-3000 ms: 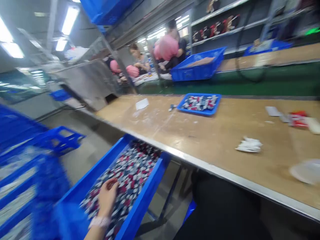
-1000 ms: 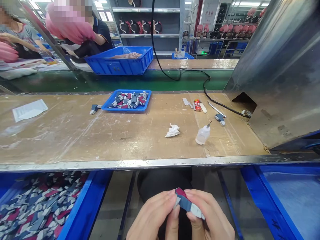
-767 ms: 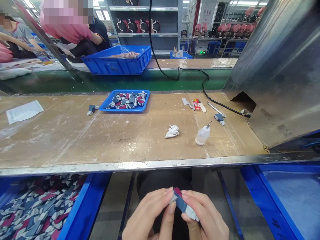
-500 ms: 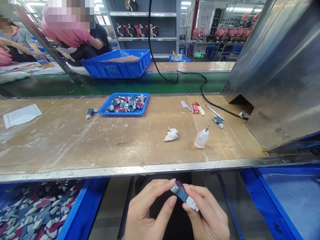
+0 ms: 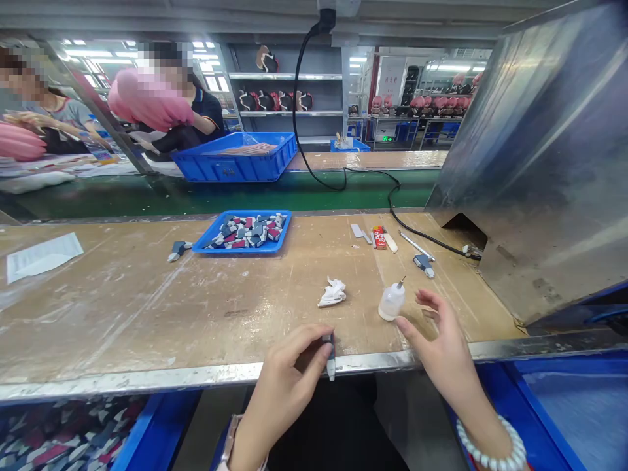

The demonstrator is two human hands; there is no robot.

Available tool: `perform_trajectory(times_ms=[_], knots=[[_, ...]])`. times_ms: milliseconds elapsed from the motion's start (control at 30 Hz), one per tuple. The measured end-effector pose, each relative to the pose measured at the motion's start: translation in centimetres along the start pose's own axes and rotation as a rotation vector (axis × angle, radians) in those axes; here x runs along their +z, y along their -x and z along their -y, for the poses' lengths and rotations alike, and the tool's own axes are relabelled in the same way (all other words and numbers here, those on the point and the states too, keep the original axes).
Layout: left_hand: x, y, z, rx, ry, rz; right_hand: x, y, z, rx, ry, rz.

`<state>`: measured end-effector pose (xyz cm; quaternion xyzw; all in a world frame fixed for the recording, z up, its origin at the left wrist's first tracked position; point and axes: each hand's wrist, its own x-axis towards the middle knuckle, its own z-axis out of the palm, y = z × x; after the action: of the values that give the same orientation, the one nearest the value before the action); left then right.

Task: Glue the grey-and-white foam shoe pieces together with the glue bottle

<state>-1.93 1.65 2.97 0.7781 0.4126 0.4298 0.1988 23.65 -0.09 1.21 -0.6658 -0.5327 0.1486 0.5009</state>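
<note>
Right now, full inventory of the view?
Bench: 1, tan, centre
Small tray: 1, blue, bench's far side
Tray pieces: many, slate, white, crimson, inside
Loose pieces: 2, slate and white, bench left, right
Paper: 1, white, bench left
Crumpled wad: 1, white, bench middle
Bottle: 1, translucent, right of wad
Packet: 1, red, bench's far right
Stick: 1, silvery, right of packet
Cable: 1, black, hanging centre
Housing: 1, metallic, right
Large bins: 3, blue, lower corners, beyond bench
Shelving: count unclear, grey, rear
Co-workers: 2, grey and dark tops, rear left
Held piece: 1, slate, white, bench edge
Left hand: 1, bare, pinching that piece
Right hand: 1, bare, beside bottle
</note>
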Motion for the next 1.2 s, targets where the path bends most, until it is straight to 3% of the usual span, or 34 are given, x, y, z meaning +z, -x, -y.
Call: perform_trajectory(times_ms=[167, 367, 467, 667, 933, 1067, 1200], knots=[[1.2, 1.1, -0.6, -0.017, -0.064, -0.041, 1.7, -3.5, 0.1, 0.008, -0.025, 0.201], [1.5, 1.8, 0.3, 0.009, -0.181, -0.09, 2.5, -2.8, -0.1, -0.055, 0.038, 0.339], [1.8, 1.9, 0.9, 0.03, -0.252, -0.156, 2.3, -2.2, -0.2, -0.017, 0.017, 0.325], [2.6, 1.9, 0.5, 0.141, -0.299, -0.237, 1.7, -1.6, 0.0, 0.209, -0.214, 0.252], [3.0, 2.5, 0.5, 0.242, -0.273, -0.251, 0.8, -1.5, -1.4, 0.176, -0.46, 0.028], [3.5, 2.9, 0.6, 0.278, -0.301, -0.305, 0.4, -1.2, -0.4, 0.212, -0.746, -0.022], [3.6, 2.9, 0.4, 0.257, -0.31, -0.283, 0.7, -0.7, 1.2, 0.284, -0.941, -0.078]])
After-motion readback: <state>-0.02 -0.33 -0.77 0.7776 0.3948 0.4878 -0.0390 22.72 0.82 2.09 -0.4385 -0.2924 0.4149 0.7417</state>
